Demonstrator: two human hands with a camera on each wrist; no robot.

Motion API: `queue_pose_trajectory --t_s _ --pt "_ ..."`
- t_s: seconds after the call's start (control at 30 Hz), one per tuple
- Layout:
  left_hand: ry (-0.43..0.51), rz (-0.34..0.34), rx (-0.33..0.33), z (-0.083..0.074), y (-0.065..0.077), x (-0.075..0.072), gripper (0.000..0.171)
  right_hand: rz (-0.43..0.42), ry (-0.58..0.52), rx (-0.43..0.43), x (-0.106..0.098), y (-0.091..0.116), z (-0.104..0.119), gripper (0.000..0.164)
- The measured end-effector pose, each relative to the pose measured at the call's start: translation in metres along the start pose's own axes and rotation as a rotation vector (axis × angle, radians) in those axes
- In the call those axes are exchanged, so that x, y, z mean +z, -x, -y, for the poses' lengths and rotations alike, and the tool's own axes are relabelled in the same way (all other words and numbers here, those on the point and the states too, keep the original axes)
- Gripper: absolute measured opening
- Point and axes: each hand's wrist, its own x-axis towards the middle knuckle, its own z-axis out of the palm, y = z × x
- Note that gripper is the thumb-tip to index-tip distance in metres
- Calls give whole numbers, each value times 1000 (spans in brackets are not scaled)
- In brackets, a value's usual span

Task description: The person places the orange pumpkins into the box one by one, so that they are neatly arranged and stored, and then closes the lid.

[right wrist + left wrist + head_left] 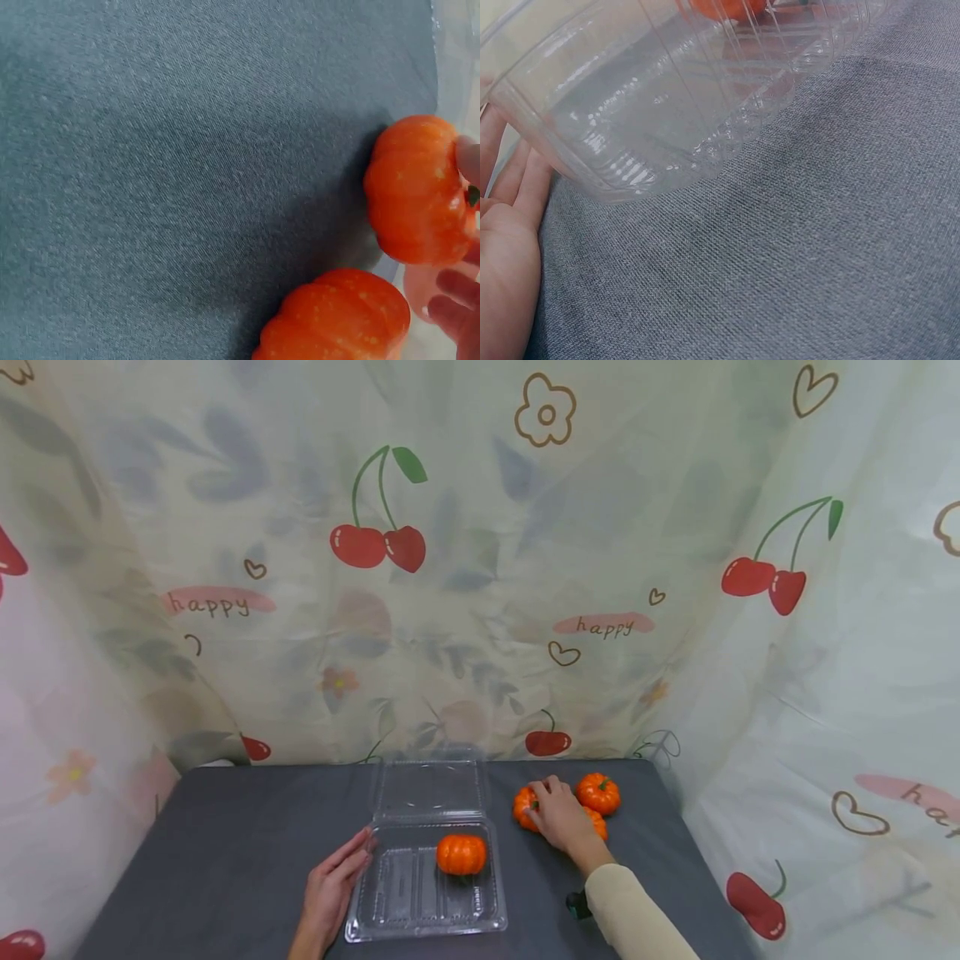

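Note:
An opened clear plastic clamshell box point(427, 932) lies on the dark tabletop, its lid folded back. Inside it, toward the right, sits one small orange pumpkin point(461, 855). My left hand point(332, 885) rests along the box's left side, its fingers fairly straight against the wall point(592, 142). To the right of the box, my right hand point(564, 817) reaches down over a second pumpkin point(524, 808), thumb on one side and fingers on the other. The right wrist view shows this gripped pumpkin point(412, 195) close up, with the thumb near its stem.
Two more pumpkins lie by the right hand: one point(598, 794) beyond it, another point(597, 823) partly hidden under the wrist. A small dark object point(577, 905) shows beside the right sleeve. Patterned curtains point(465, 610) rise behind the table point(225, 860) and at both sides.

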Motion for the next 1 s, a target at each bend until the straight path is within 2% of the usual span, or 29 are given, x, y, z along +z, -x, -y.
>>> queue_pose_trajectory --t_s 0.13,0.4,0.47,0.6,0.77,0.9,1.0 --pt "0 -8 -14 -1 1 1 57 4 -49 9 1 4 5 50" --pt "-6 -1 -9 -1 1 1 57 18 -125 6 -2 16 13 73" --pt "-4 5 -2 -1 0 0 57 24 -141 11 -4 18 15 68" --pt "6 20 11 -1 1 -1 55 -4 -170 -5 -6 19 19 45" --pt "15 26 18 -2 1 -1 56 -51 -171 -79 -6 16 23 18" --pt "12 21 5 -2 1 -1 57 -72 -144 -111 -5 16 27 15" --pt "9 10 -17 -3 0 -1 58 -80 -148 -97 -8 16 31 21"
